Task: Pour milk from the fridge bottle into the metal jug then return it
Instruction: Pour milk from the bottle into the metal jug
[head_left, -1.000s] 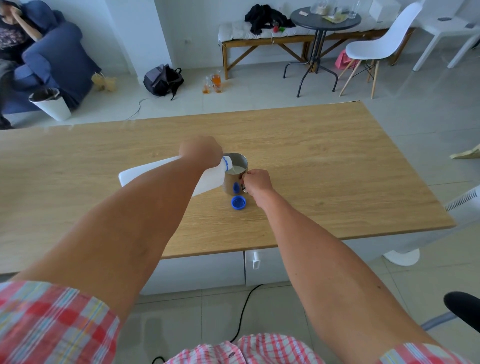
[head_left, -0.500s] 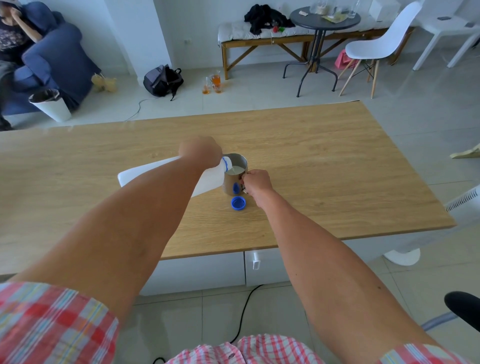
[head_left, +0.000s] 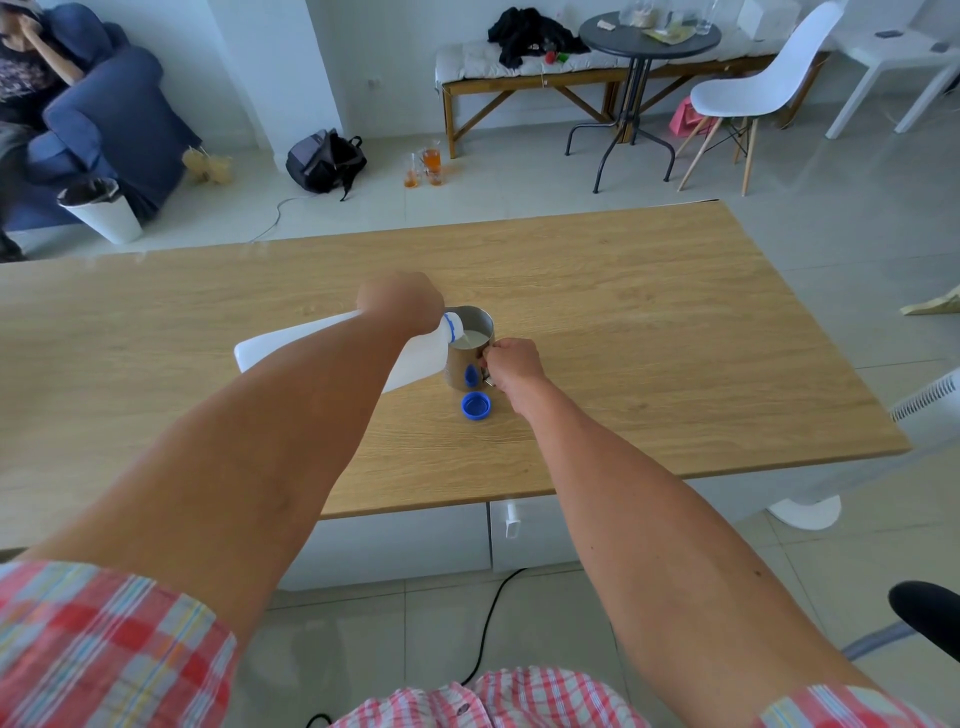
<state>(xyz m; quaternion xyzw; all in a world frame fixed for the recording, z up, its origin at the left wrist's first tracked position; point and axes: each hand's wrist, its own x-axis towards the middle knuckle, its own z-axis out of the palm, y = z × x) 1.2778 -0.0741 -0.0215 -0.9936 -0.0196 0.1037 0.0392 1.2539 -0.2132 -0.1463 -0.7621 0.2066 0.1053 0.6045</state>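
A white plastic milk bottle (head_left: 291, 345) lies tipped almost flat above the wooden table (head_left: 649, 332), its blue-ringed neck over the rim of the metal jug (head_left: 464, 366). My left hand (head_left: 401, 306) grips the bottle near its neck. A thin stream of milk runs into the jug, which holds white milk well up its inside. My right hand (head_left: 511, 362) is closed on the jug's handle on its right side. The blue bottle cap (head_left: 476, 405) lies upside down on the table just in front of the jug.
The table's front edge runs below my forearms, with white drawers and a black cable underneath. A white fan stands off the right edge. Beyond the table are a backpack, glasses on the floor, a white chair and a seated person at far left.
The bottle's base has risen very slightly; milk keeps flowing and the level in the jug is a little higher. Both hands stay in place.
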